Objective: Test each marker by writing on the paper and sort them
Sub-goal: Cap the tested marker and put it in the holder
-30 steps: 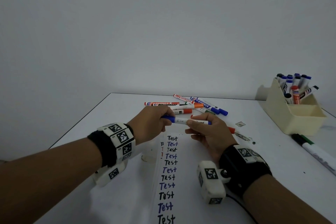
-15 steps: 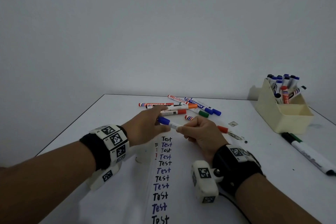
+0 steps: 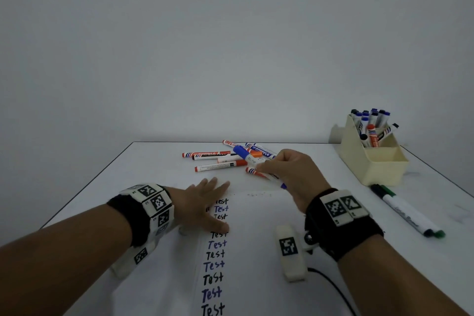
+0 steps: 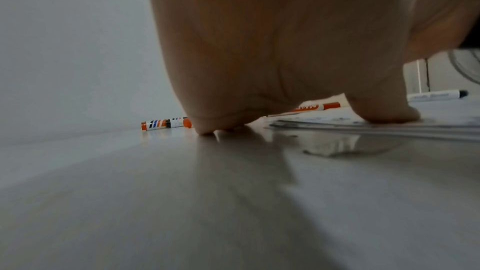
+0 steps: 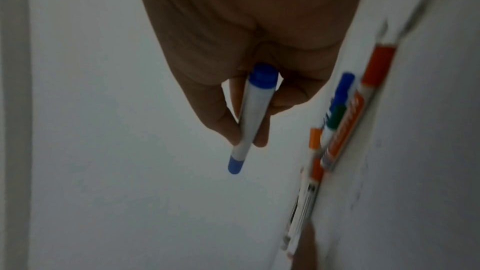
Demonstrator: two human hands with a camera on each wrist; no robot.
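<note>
In the head view my left hand (image 3: 205, 202) lies flat with fingers spread on the paper (image 3: 246, 251) at lower centre, while my right hand (image 3: 292, 174) pinches a blue marker (image 3: 252, 161) just right of centre, above the loose markers (image 3: 218, 160) on the table (image 3: 143, 177); the bin (image 3: 374, 159) of markers sits at the right edge. From the left wrist, my fingers (image 4: 285, 69) press straight down on the surface. From the right wrist, my thumb and fingers (image 5: 223, 114) are curled round the blue marker's barrel at mid-frame.

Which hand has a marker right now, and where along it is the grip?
The right hand pinches the blue marker around mid-barrel, fingers curled round it. The left hand holds nothing, lying flat on the paper.
</note>
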